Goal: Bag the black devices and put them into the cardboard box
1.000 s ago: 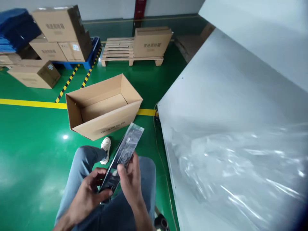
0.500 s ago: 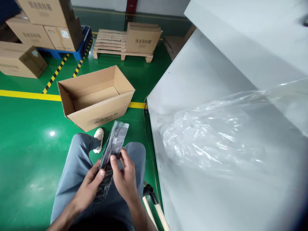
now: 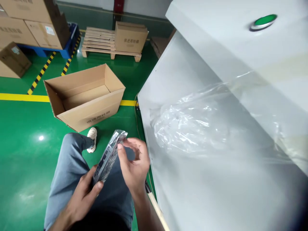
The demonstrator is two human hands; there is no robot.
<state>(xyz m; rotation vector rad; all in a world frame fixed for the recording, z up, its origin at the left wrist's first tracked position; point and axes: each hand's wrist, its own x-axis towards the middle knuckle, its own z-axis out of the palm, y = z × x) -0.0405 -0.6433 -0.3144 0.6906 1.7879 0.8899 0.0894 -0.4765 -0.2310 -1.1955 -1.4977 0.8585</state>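
A long, dark item in a clear plastic bag (image 3: 108, 162) is held slantwise above my lap. My left hand (image 3: 84, 191) grips its lower end, with the thumb on the near side and the fingers round the far side. At the upper right edge, the thumb and fingers of my right hand (image 3: 134, 160) pinch the bag's crinkled plastic. What exactly the dark item is cannot be made out through the film. An open cardboard box (image 3: 101, 110) stands on the floor just beyond my knees, its inside bare.
To my right, a grey-white surface (image 3: 183, 183) carries a heap of clear plastic bags (image 3: 187, 125). A green round button (image 3: 264, 21) sits on the panel above. Farther off are a wooden pallet (image 3: 98, 41) with a carton (image 3: 131, 37) and stacked boxes (image 3: 45, 33) on a blue pallet (image 3: 72, 38).
My right hand has shifted right and up toward the bag's upper edge. The bag has turned, and its top end is now crumpled. The view has swung slightly to the right.
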